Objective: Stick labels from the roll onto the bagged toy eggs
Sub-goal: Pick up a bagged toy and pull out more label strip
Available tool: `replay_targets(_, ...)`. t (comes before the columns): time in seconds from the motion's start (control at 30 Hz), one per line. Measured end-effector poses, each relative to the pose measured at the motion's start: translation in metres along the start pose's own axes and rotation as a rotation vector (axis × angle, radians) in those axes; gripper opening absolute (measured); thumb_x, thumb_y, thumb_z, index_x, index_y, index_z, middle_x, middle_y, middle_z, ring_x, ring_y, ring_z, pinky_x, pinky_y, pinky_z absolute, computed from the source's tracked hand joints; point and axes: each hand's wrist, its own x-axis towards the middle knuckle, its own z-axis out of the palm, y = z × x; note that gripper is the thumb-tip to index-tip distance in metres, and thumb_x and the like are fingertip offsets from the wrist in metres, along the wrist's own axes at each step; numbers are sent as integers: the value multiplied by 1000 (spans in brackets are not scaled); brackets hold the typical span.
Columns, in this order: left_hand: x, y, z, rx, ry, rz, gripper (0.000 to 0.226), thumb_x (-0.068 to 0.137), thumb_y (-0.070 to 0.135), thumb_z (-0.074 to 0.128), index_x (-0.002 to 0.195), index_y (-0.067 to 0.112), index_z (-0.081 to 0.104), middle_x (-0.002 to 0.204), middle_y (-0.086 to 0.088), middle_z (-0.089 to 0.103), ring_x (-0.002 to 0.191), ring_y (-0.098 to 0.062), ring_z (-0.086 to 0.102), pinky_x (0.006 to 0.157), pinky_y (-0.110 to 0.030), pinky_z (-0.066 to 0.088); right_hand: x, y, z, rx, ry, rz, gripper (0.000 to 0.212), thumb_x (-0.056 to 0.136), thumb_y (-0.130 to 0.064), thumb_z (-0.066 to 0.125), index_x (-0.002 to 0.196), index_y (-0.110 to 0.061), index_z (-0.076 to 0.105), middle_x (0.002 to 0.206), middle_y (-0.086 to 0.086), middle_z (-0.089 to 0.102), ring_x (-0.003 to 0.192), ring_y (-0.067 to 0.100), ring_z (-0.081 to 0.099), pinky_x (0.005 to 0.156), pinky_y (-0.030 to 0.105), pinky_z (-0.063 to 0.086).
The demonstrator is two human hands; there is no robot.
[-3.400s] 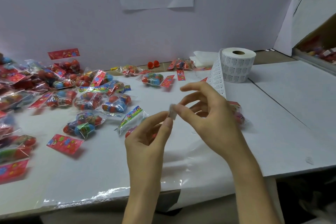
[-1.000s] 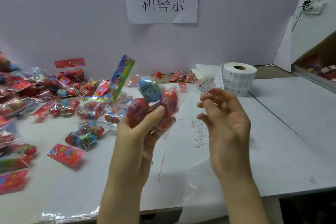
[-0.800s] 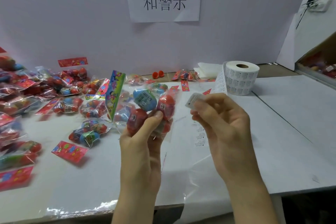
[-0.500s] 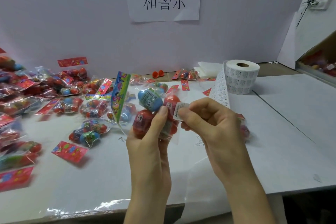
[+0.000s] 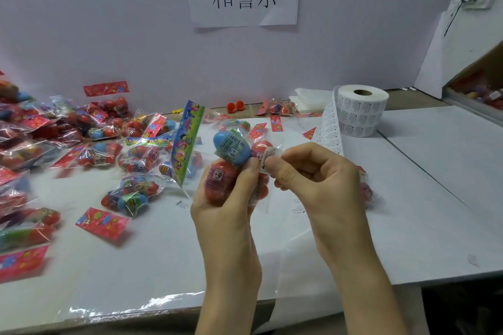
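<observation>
Bagged eggs (image 5: 221,181), label (image 5: 269,157), white table (image 5: 435,177) (lilac wall (image 5: 109,22))

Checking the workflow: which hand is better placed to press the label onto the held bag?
Right, probably. The right hand pinches the label right at the bag of eggs; the left hand is occupied gripping that bag.

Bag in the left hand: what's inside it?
The bag in the left hand holds a blue egg and at least two red eggs. Fingers and the label hide the rest.
</observation>
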Motion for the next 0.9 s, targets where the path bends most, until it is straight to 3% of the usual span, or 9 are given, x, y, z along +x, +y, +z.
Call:
replay_targets(0.17, 3, -3, -3, 60, -17, 25, 54, 60, 37, 83, 107, 9, 77, 95, -8, 78, 85, -17, 73, 71, -20, 57, 1, 5, -2, -115, 58, -4, 18, 71, -38, 86, 75, -26, 74, 70, -7, 75, 65, 10, 72, 63, 18, 55)
replay_targets(0.27, 4, -2, -6, 83, -26, -1, 51, 62, 37, 82, 105, 10, 78, 98, -12, 79, 88, -23, 74, 73, -22, 58, 3, 13, -2, -266, 85, 80, 49, 58, -66, 81, 88, -32, 63, 74, -10, 74, 68, 6, 72, 60, 15, 53)
replay_targets(0.33, 6, -1, -9, 103, -31, -23, 44, 60, 38, 82, 98, 15, 81, 98, -12, 79, 89, -23, 76, 75, -25, 59, 6, 17, -5, -305, 45, 188, 69, 51, -78, 75, 99, -34, 53, 83, -6, 72, 74, 8, 72, 65, 22, 53)
replay_targets(0.37, 7, -1, -11, 122, -33, -33, 40, 59, 38, 83, 93, 19, 82, 96, -9, 79, 88, -20, 76, 75, -26, 60, 7, 19, -8, -264, 16, 200, 69, 56, -79, 75, 104, -34, 52, 88, -6, 70, 75, 12, 73, 68, 26, 53)
replay_targets(0.43, 9, 1, -13, 160, -39, -53, 39, 57, 39, 83, 91, 22, 83, 94, -5, 80, 86, -17, 75, 77, -31, 60, 10, 18, -14, -133, -46, 140, 58, 72, -72, 74, 111, -33, 57, 93, -9, 68, 75, 14, 72, 68, 25, 54)
replay_targets(0.57, 10, 4, -16, 254, -110, -93, 49, 58, 40, 86, 100, 16, 80, 93, -8, 79, 83, -20, 76, 76, -32, 61, 9, 13, -21, -203, -168, 27, 38, 74, -60, 75, 106, -40, 69, 98, -13, 71, 79, 13, 72, 65, 20, 55)
replay_targets(0.63, 10, 6, -17, 286, -146, -108, 56, 61, 36, 96, 109, 17, 77, 96, -8, 79, 87, -23, 76, 77, -32, 61, 8, 14, -21, -196, -147, 7, 27, 77, -49, 81, 98, -33, 72, 91, -10, 73, 72, 12, 71, 63, 21, 54)
replay_targets(0.73, 10, 6, -18, 304, -206, -77, 65, 64, 30, 90, 125, 18, 69, 105, -9, 78, 96, -26, 75, 78, -28, 59, 8, 16, -20, -134, -98, 8, 22, 78, -37, 82, 92, -23, 74, 85, -4, 74, 63, 14, 69, 61, 22, 53)
replay_targets(0.9, 12, 2, -21, 333, -264, -42, 63, 66, 29, 89, 125, 23, 65, 107, -3, 79, 102, -24, 76, 81, -28, 62, 8, 16, -22, -33, -102, 39, 17, 81, -33, 82, 80, -18, 74, 74, 4, 72, 59, 18, 68, 58, 24, 54)
